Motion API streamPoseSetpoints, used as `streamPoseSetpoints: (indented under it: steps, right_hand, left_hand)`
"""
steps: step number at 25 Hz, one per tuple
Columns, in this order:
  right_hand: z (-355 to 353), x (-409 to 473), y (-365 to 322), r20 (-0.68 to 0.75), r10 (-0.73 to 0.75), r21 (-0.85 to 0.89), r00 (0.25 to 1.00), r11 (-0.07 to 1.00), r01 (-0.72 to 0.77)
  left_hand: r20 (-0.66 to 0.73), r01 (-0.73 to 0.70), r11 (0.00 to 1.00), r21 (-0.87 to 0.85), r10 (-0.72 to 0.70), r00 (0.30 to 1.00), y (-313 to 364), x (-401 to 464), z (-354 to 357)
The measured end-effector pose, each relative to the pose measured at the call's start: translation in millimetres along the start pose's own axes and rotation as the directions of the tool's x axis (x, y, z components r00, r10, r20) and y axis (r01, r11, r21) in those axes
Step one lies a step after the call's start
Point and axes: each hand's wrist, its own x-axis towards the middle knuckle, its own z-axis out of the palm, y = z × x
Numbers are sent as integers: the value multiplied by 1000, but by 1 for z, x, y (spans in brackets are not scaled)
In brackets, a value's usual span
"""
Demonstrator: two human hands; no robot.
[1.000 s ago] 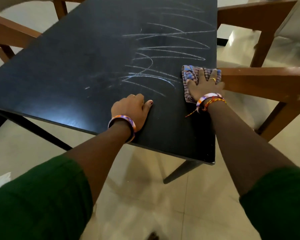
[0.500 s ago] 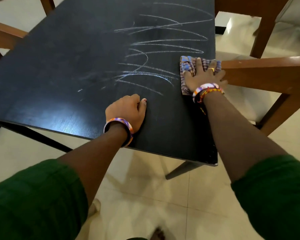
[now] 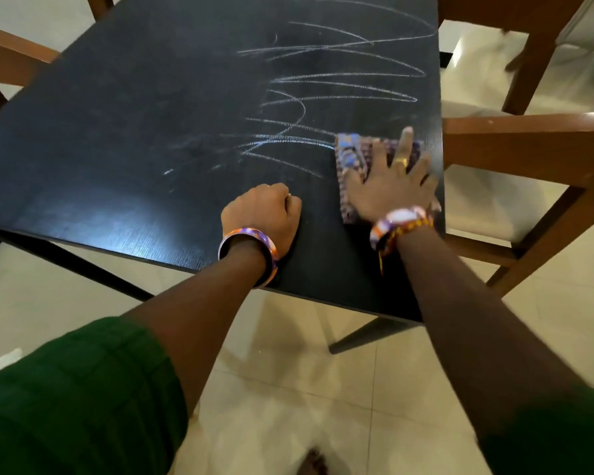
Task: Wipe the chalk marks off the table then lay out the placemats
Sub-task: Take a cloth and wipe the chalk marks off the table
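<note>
Chalk marks (image 3: 330, 80) zigzag in white lines over the black table (image 3: 117, 138), from 12 o'clock down to its middle, with fainter smears toward 9 o'clock. At the table's 3 o'clock edge the right hand (image 3: 390, 181) lies with fingers spread flat, pressing a patterned cloth (image 3: 352, 156) onto the lowest lines. The left hand (image 3: 263, 214) rests on the near edge as a curled fist that holds nothing. Bangles ring both wrists.

Brown wooden chairs (image 3: 528, 142) stand at 3, 9 and 12 o'clock on pale glossy floor tiles (image 3: 306, 389).

The table's far end is cut off, and the right hand and cloth are motion-blurred. No placemats are in view.

Since half a second ago, the cloth has slid nearer the person along the edge.
</note>
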Motion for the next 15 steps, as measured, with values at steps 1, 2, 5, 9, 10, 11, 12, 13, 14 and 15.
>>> streamPoseSetpoints:
  steps: [1, 2, 5, 9, 10, 11, 12, 13, 14, 15]
  right_hand:
    - [-5, 32, -3, 14, 31, 38, 999, 999, -31]
    - [-8, 56, -8, 26, 36, 56, 999, 998, -37]
    - [-2, 54, -23, 47, -158, 29, 986, 987, 157]
    - [14, -48, 12, -38, -293, -51, 955, 955, 291]
    - [14, -56, 26, -43, -247, -66, 968, 968, 244]
    - [9, -47, 36, -35, -179, -54, 983, 983, 177]
    - [3, -28, 40, -7, -89, -38, 996, 995, 89]
    - [-3, -3, 38, 1, -20, -13, 1000, 1000, 20]
    - [-7, 25, 31, 0, 10, 10, 1000, 1000, -10]
    - [-9, 48, 19, 5, 3, 30, 1000, 1000, -4]
  left_hand:
    - [-4, 3, 1000, -2, -3, 1000, 0, 0, 1]
    - [-6, 6, 1000, -3, -6, 1000, -1, 1, 2]
    - [-2, 23, 1000, -5, -23, 1000, 0, 0, 2]
    - [14, 23, 999, -23, -22, 1000, 0, 1, -1]
    - [16, 18, 999, -27, -18, 1000, 0, 1, -1]
    - [18, 14, 1000, -27, -14, 1000, 0, 1, -2]
    - [20, 13, 1000, -25, -12, 1000, 0, 0, -3]
    - [21, 14, 1000, -26, -13, 1000, 0, 0, -3]
    - [19, 18, 999, -28, -17, 1000, 0, 0, -2]
    - [16, 24, 999, -25, -24, 1000, 0, 0, -2]
